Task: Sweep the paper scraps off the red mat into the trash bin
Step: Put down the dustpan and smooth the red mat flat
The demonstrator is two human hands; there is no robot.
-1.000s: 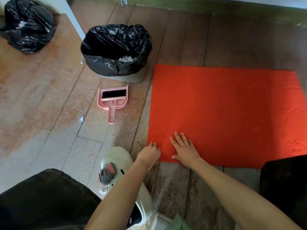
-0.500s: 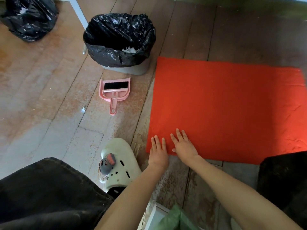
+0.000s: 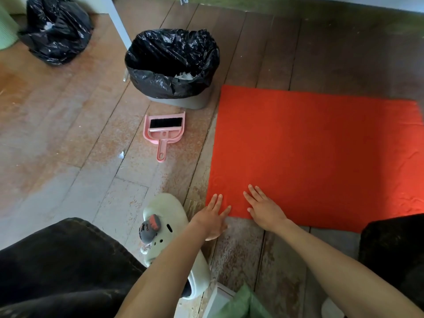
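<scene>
Both your hands lie flat with fingers straight, gripping nothing. Your right hand (image 3: 263, 210) presses on the near left corner of the red mat (image 3: 309, 157). Your left hand (image 3: 212, 216) has its fingertips on the mat's edge and its palm on the floor.

No paper scraps show on the mat. The white ones you can see sit inside the trash bin (image 3: 160, 86), just beyond the mat's far left corner. The job looks nearly done, so the risks are small ones:

- **Shifting the mat:** if you push or drag with flat palms, the thin mat can slide or ruck up. Its right side already looks rippled.
- **Flicking the corner:** lifting it sharply could throw any fine bits onto the floorboards, where they are hard to spot.
- **A missed scrap:** a small pale fleck (image 3: 121, 154) lies on the floor left of the pink dustpan (image 3: 164, 129). It may be a stray scrap or only glare; the view is too coarse to tell. The dustpan, with its brush, is well out of your reach, so the fleck could easily be left behind.
</scene>
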